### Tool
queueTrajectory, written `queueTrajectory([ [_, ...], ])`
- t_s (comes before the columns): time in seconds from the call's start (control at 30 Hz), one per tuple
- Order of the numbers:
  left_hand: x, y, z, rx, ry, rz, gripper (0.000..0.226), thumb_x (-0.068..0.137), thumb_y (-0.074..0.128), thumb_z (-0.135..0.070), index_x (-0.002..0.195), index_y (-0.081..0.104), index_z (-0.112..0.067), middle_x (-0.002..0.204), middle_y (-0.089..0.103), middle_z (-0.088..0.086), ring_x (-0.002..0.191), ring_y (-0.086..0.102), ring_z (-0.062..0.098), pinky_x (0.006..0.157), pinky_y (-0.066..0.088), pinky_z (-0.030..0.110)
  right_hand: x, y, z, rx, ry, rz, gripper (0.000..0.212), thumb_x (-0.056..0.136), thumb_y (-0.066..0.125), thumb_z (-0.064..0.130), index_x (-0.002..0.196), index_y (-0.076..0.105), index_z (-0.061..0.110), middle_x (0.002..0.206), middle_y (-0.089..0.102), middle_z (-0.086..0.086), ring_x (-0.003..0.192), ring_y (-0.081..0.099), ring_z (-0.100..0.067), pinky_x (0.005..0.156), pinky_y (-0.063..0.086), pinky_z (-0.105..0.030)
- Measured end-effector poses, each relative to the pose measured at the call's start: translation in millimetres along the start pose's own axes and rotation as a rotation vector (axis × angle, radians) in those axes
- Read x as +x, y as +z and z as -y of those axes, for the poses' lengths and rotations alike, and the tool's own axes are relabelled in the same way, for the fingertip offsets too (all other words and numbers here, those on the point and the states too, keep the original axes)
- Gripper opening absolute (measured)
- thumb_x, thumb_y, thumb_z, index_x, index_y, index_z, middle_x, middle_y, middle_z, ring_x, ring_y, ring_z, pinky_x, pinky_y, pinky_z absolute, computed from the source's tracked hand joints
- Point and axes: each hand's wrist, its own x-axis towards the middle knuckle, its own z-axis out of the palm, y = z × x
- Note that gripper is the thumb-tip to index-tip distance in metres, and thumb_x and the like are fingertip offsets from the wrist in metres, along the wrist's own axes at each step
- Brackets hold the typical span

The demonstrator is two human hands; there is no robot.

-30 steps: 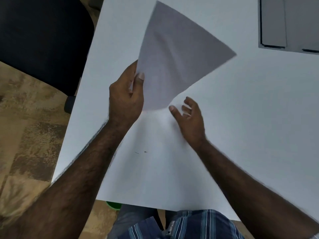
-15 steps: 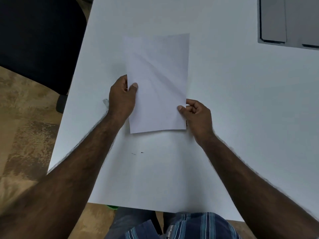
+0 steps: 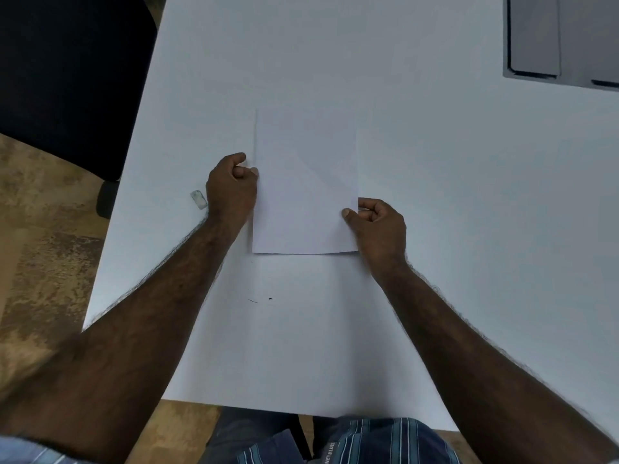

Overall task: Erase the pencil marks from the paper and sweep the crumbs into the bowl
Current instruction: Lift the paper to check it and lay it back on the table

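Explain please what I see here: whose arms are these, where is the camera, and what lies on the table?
There is no machine here. A person wears a camera on the head, so the one picture looks down at that person's own arms. The left hand pinches the left edge of a sheet of paper, and the right hand pinches its right edge near the lower corner. The sheet lies flat on a white table. A small eraser lies on the table just left of the left hand. Two small dark specks, perhaps crumbs, lie nearer the person. A grey object sits at the far right corner; I cannot tell what it is. No bowl is in view.
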Motion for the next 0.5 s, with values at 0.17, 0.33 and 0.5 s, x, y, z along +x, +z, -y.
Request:
queueTrajectory([
  [0.17,10.0,-2.8,22.3,-0.084,-0.021,-0.005,0.051,0.084,0.064,-0.032,0.132,0.069,-0.016,0.103,0.078,0.001,0.108,0.075,0.026,0.103,0.058,0.049,-5.8,1.2,4.2,-0.023,-0.016,-0.018,0.033,0.088,0.087,0.032,0.117,0.077,0.02,0.09,0.081,0.006,0.093,0.078,-0.016,0.097,0.062,-0.045],
  [0.33,-17.1,-6.8,9.7,-0.004,0.102,-0.034,0.039,0.099,0.065,-0.015,0.137,0.065,-0.006,0.119,0.074,0.007,0.106,0.069,0.015,0.099,0.052,0.015,-15.0,-2.5,10.0,-0.155,-0.079,-0.046,0.035,0.092,0.085,0.036,0.12,0.075,0.019,0.086,0.076,0.008,0.086,0.07,-0.005,0.09,0.055,-0.023],
  [0.5,-30.5,0.3,22.8,0.263,0.527,0.004,0.044,0.104,0.059,-0.014,0.145,0.059,0.002,0.146,0.062,0.018,0.137,0.059,0.033,0.119,0.044,0.042,-18.2,0.4,7.3,-0.525,-0.491,-0.23,0.034,0.098,0.074,0.04,0.122,0.074,0.015,0.119,0.07,-0.002,0.109,0.066,-0.026,0.096,0.049,-0.037],
])
